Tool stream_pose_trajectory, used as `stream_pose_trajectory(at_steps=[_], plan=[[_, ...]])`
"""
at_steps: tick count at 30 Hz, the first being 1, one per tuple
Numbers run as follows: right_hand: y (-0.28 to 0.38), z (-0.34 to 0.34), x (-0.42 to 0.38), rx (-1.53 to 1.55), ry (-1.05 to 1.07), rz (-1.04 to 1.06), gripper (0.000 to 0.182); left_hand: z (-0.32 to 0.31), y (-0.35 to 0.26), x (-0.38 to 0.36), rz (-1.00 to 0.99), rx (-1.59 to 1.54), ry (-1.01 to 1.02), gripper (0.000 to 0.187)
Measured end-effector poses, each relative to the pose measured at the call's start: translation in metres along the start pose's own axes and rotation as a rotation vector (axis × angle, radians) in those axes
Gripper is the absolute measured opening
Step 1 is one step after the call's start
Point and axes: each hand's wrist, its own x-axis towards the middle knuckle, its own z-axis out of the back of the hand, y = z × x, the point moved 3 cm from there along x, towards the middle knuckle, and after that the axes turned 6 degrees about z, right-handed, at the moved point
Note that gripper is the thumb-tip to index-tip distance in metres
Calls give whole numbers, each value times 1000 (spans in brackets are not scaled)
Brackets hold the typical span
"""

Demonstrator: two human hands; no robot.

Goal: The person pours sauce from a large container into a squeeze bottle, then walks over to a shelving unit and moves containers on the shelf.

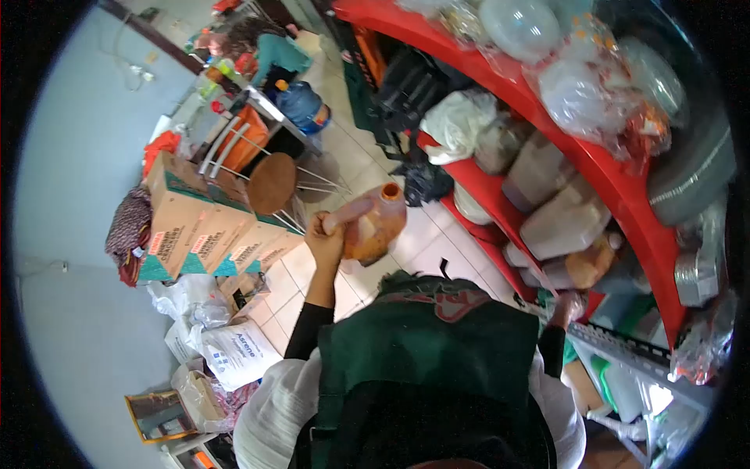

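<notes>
My left hand is closed around the handle of a translucent plastic jug, held out over the tiled floor. The jug is tilted, its uncapped mouth has an orange rim, and orange-brown residue stains its lower part. On the other side, my right hand reaches to the lower edge of the red shelf; its fingers are blurred. Close by on that shelf lies another jug with orange-brown contents, beside large cloudy plastic containers.
Stacked cartons and a round-seated stool stand on the left. A blue water bottle sits farther back. White sacks lie near the left wall. Bagged plastic goods fill the red upper shelf.
</notes>
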Motion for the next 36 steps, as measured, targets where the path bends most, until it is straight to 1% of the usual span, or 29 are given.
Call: stream_pose_trajectory(at_steps=[1,2,3,4,5,6,8,9,12,13,14,16,17,18,19,20,22,24,25,27,28,30,31,34,36], plan=[[-21,-5,8,525,12,-87,19,-2,1,-1,-10,-21,14,18],[-27,-4,7,539,50,-162,14,-6,2,0,-28,-43,27,18],[-34,-8,13,613,10,-175,10,-9,7,0,-21,-39,47,19],[3,0,5,-365,-6,-15,13,-11,11,-1,-19,-35,63,19],[-25,-3,15,-271,40,6,15,-15,13,-1,-22,-29,78,19],[0,2,7,-479,-72,-2,14,-18,12,-1,-28,-26,102,20],[11,2,0,-295,-115,273,13,-23,8,-4,-41,-15,148,21],[11,8,-10,309,-155,84,16,-26,7,-5,-35,-24,170,21],[100,34,-47,-275,-212,-178,31,-33,1,-6,-72,-34,229,22],[107,40,-61,-341,-203,-153,45,-35,0,-7,-77,-47,248,22],[112,35,-80,-219,-290,-151,40,-38,0,-7,-82,-59,264,22],[77,8,-107,554,-40,20,34,-44,-2,-8,-110,-69,294,22],[82,-7,-119,808,71,-101,32,-48,-4,-10,-131,-65,311,22],[124,-24,-136,736,198,-83,33,-50,-5,-10,-153,-61,330,22],[172,-41,-154,659,324,-54,35,-52,1,-9,-93,-98,364,22],[247,-48,-164,250,453,113,38,-53,1,-8,-129,-76,376,22],[296,-82,-169,486,700,136,42,-57,2,-8,-203,-36,398,23],[344,-100,-177,321,804,329,40,-58,-3,-8,-229,-25,426,23],[363,-107,-180,311,839,487,39,-58,-5,-8,-242,-18,437,24],[388,-118,-187,286,906,807,38,-59,-9,-7,-345,-6,387,24],[389,-123,-191,278,941,815,38,-59,-11,-7,-394,1,360,24],[389,-134,-199,265,1015,834,38,-58,-13,-6,-383,-11,360,25],[401,-132,-199,149,1017,931,42,-57,-14,-5,-377,-16,358,25],[415,-133,-205,2,1012,1066,41,-52,-17,-2,-445,30,377,27],[421,-136,-206,18,1033,1077,41,-49,-21,0,-464,35,375,27]])
